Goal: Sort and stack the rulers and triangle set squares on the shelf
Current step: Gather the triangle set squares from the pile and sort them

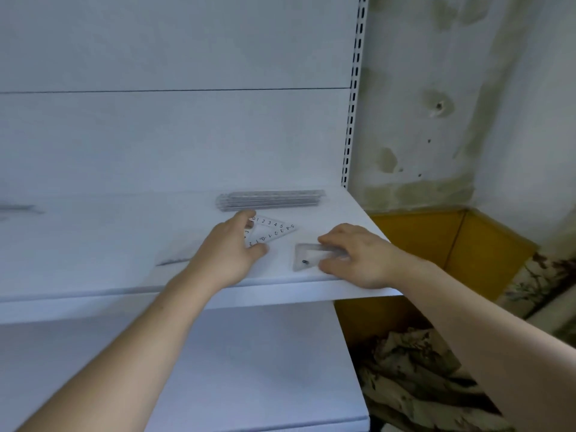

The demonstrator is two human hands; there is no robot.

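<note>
We see the clear plastic rulers (270, 200) already stacked. Just before them, our left hand (232, 247) pinches a numbered clear triangle set square (274, 231). Our right hand (358, 254) curls its fingers round a second clear triangle (307, 257), perhaps several. The triangles are not yet one pile.

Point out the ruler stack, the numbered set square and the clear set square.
ruler stack (271, 200), head view, middle of the top ruler.
numbered set square (272, 223), head view, its upper numbered edge.
clear set square (301, 257), head view, its uncovered left part.
</note>
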